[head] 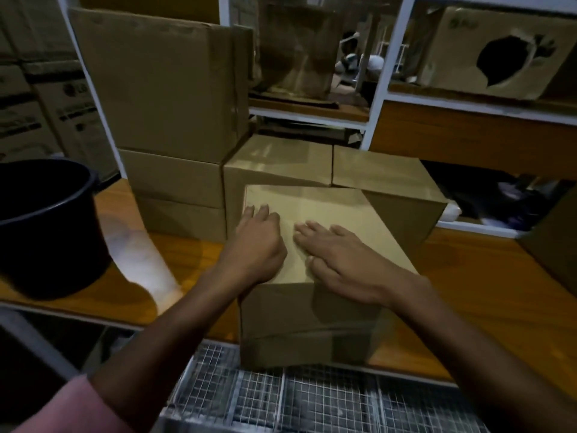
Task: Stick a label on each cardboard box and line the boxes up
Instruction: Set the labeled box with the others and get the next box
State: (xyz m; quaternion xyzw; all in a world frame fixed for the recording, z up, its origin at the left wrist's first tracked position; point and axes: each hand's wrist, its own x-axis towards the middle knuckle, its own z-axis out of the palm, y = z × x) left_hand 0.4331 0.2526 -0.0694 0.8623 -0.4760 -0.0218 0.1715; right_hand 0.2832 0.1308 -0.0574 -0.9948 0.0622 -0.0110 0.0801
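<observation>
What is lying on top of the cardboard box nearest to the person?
Both hands rest on the nearest box: the left hand with curled fingers, the right hand flat. Any label under them is covered; none shows elsewhere on top.

The black bucket (46,226) runs off the left edge; the hands (259,242) hide any label (none discernible).

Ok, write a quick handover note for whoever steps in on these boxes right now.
Left hand: fingers loosely curled, resting on top of the front cardboard box.
Right hand: flat, pressing the same top.
The front box stands at the near edge of the wooden table; two similar boxes sit side by side behind it, and a stack of boxes stands to the left.
Done: cannot tell; no label is clearly visible on any box.
Left: check labels, then line the boxes up.
</observation>
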